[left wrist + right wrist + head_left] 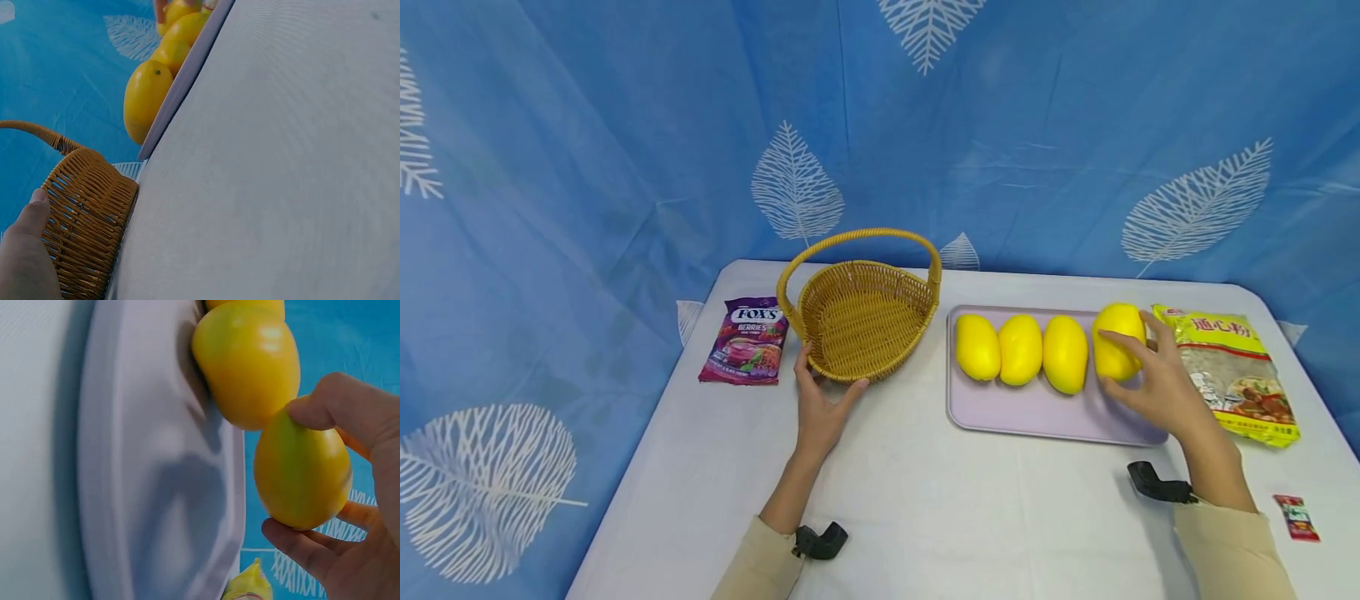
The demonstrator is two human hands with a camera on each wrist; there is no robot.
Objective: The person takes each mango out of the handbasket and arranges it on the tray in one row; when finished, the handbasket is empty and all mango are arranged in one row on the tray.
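My right hand [1157, 379] holds a yellow mango [1117, 342] at the right end of a pale purple tray [1037, 417]. In the right wrist view, thumb and fingers grip this mango [303, 472] from opposite sides, and it appears raised off the tray. Three more mangoes, the nearest to it being the mango [1065, 354], lie side by side in the tray. My left hand [823, 408] holds the near left side of a wicker basket [865, 321] with an arched handle. Its thumb lies against the woven wall in the left wrist view; some fingertips are hidden.
A purple candy bag [747, 342] lies left of the basket. Right of the tray is a yellow-and-clear food packet [1240, 371], partly behind my right hand. A small red wrapper [1296, 517] lies near the table's right edge. A blue leaf-patterned cloth [1037, 150] hangs behind.
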